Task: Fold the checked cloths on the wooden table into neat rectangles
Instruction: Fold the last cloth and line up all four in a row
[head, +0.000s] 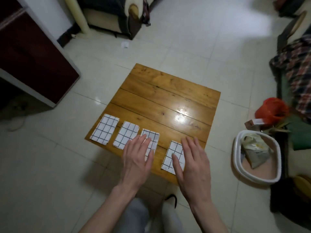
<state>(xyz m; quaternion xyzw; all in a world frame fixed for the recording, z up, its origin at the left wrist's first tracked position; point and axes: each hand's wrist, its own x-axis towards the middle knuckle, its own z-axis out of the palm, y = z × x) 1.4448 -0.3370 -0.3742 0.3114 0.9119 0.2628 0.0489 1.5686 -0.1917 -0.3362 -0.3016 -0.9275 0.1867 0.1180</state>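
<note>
A small wooden bench (161, 98) stands on a pale tiled floor (50, 157). Four folded checked cloths lie in a row along its near edge: the first cloth (105, 129) at the far left, the second cloth (125, 134) just beside it, then the third cloth (151, 140), and the fourth cloth (174, 155) set apart to the right. The left hand (137, 158) rests flat on the third cloth, fingers straight, grip released. The right hand (193, 167) lies flat on the fourth cloth, grip also released. A white basket (276, 174) sits on the floor to the right.
</note>
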